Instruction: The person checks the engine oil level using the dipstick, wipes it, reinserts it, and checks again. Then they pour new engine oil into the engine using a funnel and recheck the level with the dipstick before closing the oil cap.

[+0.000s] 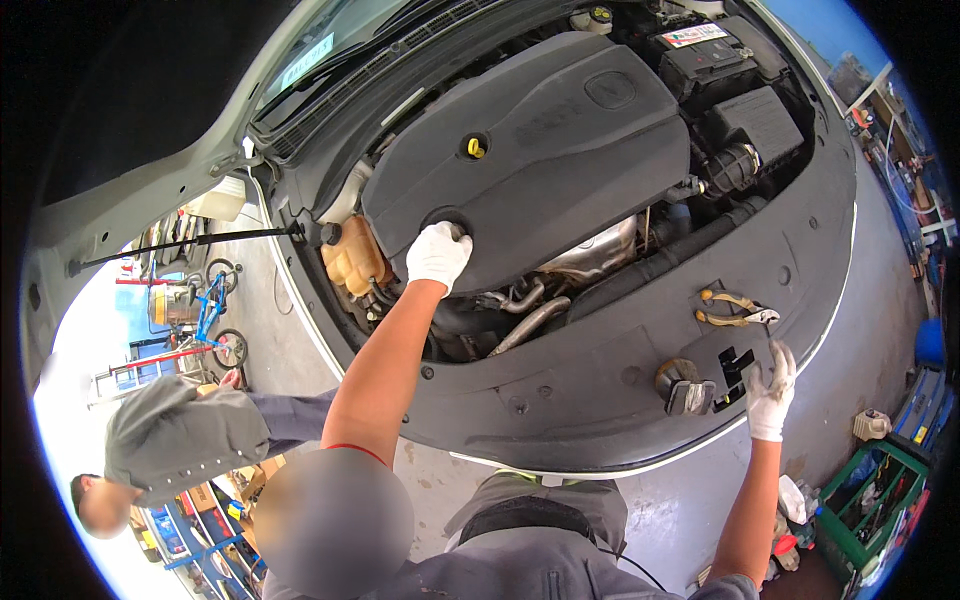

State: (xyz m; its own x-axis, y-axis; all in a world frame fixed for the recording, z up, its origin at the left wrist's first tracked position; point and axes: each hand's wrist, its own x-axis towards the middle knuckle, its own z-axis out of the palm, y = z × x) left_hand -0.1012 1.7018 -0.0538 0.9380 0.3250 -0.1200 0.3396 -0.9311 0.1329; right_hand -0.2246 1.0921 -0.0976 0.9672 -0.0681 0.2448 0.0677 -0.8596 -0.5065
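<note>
A large black engine cover spans the open engine bay. My left hand, in a white glove, reaches to a round recess at its near left corner. The fingers are closed around a dark cap, apparently the oil filler cap, which they mostly hide. My gloved right hand hovers at the front edge of the bay, fingers apart and holding nothing. Close by are a black slotted latch opening and a dark round object with a clear block-shaped part. Yellow-handled pliers lie just beyond that hand.
An amber coolant tank sits left of the cover, near a strut holding the raised hood. The battery is at the far right. Another person stands at left near a blue bicycle. A green toolbox is at lower right.
</note>
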